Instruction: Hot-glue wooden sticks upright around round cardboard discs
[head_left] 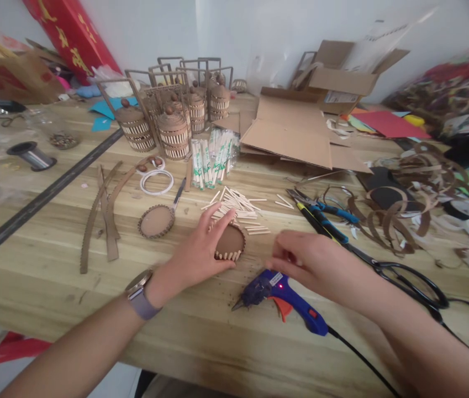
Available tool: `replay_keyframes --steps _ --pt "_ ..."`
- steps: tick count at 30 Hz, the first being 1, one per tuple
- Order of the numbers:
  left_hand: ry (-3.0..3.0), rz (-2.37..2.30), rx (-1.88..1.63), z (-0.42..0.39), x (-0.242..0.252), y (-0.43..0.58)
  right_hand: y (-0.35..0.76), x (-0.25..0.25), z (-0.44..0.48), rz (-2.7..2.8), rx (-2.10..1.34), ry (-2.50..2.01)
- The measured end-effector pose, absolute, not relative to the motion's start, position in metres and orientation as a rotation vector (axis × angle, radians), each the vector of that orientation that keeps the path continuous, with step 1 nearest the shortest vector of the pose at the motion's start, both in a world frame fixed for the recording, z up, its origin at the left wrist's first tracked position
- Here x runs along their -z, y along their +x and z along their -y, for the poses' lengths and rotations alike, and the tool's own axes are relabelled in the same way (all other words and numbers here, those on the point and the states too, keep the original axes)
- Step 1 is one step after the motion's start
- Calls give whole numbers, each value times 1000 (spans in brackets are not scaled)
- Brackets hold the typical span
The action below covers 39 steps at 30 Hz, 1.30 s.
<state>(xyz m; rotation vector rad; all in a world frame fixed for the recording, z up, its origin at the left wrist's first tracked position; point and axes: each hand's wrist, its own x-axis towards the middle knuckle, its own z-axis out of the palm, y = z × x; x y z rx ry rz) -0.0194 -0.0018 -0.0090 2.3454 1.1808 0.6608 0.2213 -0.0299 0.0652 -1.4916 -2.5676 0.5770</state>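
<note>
My left hand (202,250) rests on a small round cardboard disc (231,241) with short wooden sticks standing along its near rim; its fingers lie stretched over the disc's left edge. My right hand (305,258) hovers just right of the disc, fingers pinched together and blurred; I cannot make out what they hold. A blue hot glue gun (280,293) with an orange trigger lies on the wooden table (52,276) directly below my right hand, its nozzle pointing left. A loose pile of cut wooden sticks (236,207) lies just behind the disc.
A second cardboard disc (156,221) lies to the left, beside brown cardboard strips (101,213) and white rings (157,181). Several finished stick baskets (173,132) stand at the back, wrapped chopsticks (211,160) before them. Pliers (329,213), black scissors (408,279) and cardboard curls (420,182) lie right.
</note>
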Motion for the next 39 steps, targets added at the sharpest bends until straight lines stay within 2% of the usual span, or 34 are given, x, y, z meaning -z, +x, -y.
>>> replay_keyframes --steps 5,11,20,24,27,39 --pt "2348 -1321 -693 8 10 -12 246 -58 61 2595 -884 -1841" --pt "2371 -1400 -744 12 13 -6 247 -30 76 2412 -980 -1832" --pt "2357 -1393 -739 12 13 -7 272 -29 75 1633 -1064 -1731" --pt "2355 -1390 -743 12 14 -7 258 -19 70 1362 -1290 -1717" --pt "2353 -1399 -738 12 14 -8 245 -13 61 1406 -1347 -1647" --pt "2352 -1393 -725 11 13 -6 244 -3 66 1911 -1130 -1535"
